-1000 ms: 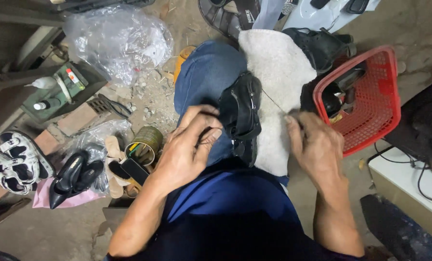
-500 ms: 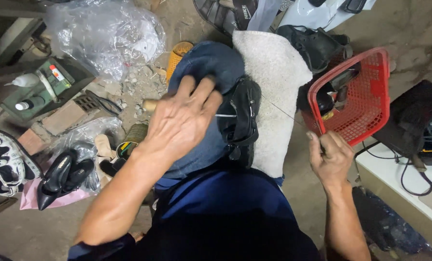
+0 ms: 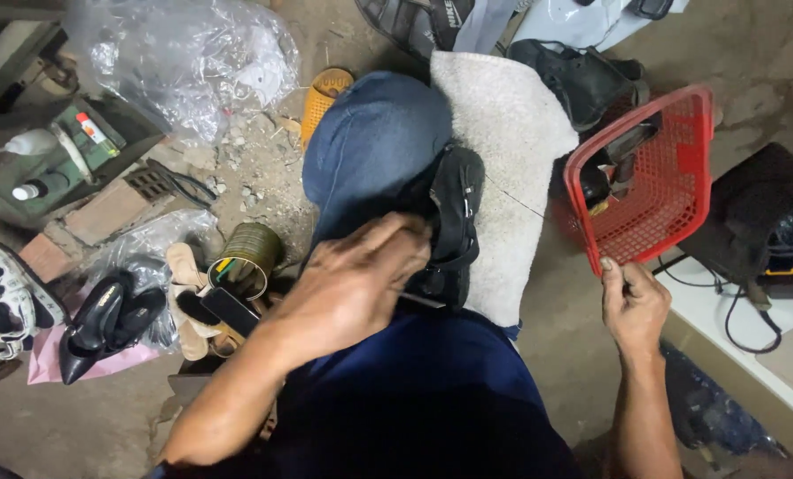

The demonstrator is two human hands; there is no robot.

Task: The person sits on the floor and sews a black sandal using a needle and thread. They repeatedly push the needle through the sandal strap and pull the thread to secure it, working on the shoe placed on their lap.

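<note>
A black sandal (image 3: 457, 213) lies on my lap, between my blue-trousered knee (image 3: 374, 142) and a beige towel (image 3: 511, 133). My left hand (image 3: 352, 284) presses on the near end of the sandal, with its fingers curled over the strap. A thin metal tool tip (image 3: 423, 302) shows under the palm. Out to the right, my right hand (image 3: 631, 306) is a closed fist just below the red plastic basket (image 3: 671, 204). A fine thread (image 3: 516, 200) runs across the towel from the sandal toward that hand.
On the floor at left are a tin can of tools (image 3: 246, 253), black high-heeled shoes (image 3: 104, 319), a clear plastic bag (image 3: 183, 58) and a green box (image 3: 68, 146). Dark shoes (image 3: 582, 75) lie behind the basket. A white bench with cables (image 3: 751, 310) is at right.
My left hand has come down from the knee onto the near end of the sandal. My right hand has stayed out to the right by the red basket, fist closed.
</note>
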